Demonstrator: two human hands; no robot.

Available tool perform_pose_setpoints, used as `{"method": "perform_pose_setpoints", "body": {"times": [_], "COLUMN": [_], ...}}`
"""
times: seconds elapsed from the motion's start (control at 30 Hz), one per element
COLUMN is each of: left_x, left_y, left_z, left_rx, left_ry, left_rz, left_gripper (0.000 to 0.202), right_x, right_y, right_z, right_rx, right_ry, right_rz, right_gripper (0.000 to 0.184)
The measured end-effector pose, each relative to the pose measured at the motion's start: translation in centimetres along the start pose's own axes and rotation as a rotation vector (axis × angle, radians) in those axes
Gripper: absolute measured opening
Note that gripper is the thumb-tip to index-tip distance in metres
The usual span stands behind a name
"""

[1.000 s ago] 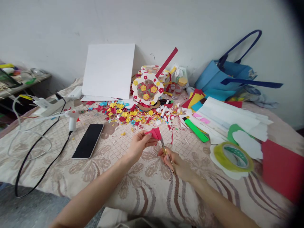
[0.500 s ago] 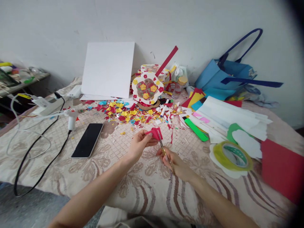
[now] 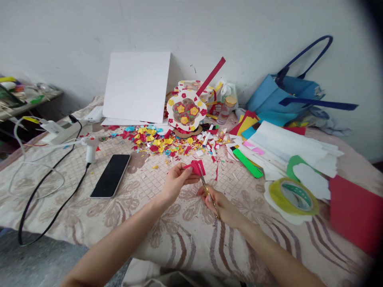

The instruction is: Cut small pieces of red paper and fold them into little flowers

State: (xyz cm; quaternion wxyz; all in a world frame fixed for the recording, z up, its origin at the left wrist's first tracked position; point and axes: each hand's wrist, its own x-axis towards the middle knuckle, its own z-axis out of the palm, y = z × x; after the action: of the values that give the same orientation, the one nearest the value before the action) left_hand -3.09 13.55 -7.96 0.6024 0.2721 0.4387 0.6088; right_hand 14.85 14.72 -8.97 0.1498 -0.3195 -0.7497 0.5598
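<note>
Between the fingers of my left hand [image 3: 177, 180] is a small piece of red paper [image 3: 194, 166], pinched at its left side. My right hand [image 3: 220, 203] is closed around the gold handles of a pair of scissors [image 3: 204, 185]. The blades point up and away from me and lie against the right part of the paper. Whether they are cutting through it cannot be made out. Just beyond the hands, many small scraps of coloured paper [image 3: 161, 141] are strewn over the patterned tablecloth [image 3: 125, 227].
A phone [image 3: 110, 176] and a white glue gun [image 3: 90, 149] with a black cord lie left. Right are a green cutter [image 3: 247, 163], a tape roll [image 3: 295, 196] and red paper [image 3: 354, 215]. Behind stand a flower-decorated paper craft [image 3: 186, 111], a white board [image 3: 137, 87] and a blue bag [image 3: 283, 95].
Both hands keep almost the same place and grip. The scissor blades look slightly shifted against the red paper. The whole view has moved very slightly.
</note>
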Motion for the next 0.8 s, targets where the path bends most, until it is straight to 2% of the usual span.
{"method": "perform_pose_setpoints", "body": {"times": [0.8], "left_x": [0.04], "left_y": [0.03], "left_z": [-0.02], "left_rx": [-0.007], "left_ry": [0.008], "left_rz": [-0.003], "left_gripper": [0.034], "right_x": [0.08], "right_y": [-0.49], "right_z": [0.12], "right_rx": [-0.006], "right_ry": [0.003], "right_rz": [0.02], "right_gripper": [0.049]}}
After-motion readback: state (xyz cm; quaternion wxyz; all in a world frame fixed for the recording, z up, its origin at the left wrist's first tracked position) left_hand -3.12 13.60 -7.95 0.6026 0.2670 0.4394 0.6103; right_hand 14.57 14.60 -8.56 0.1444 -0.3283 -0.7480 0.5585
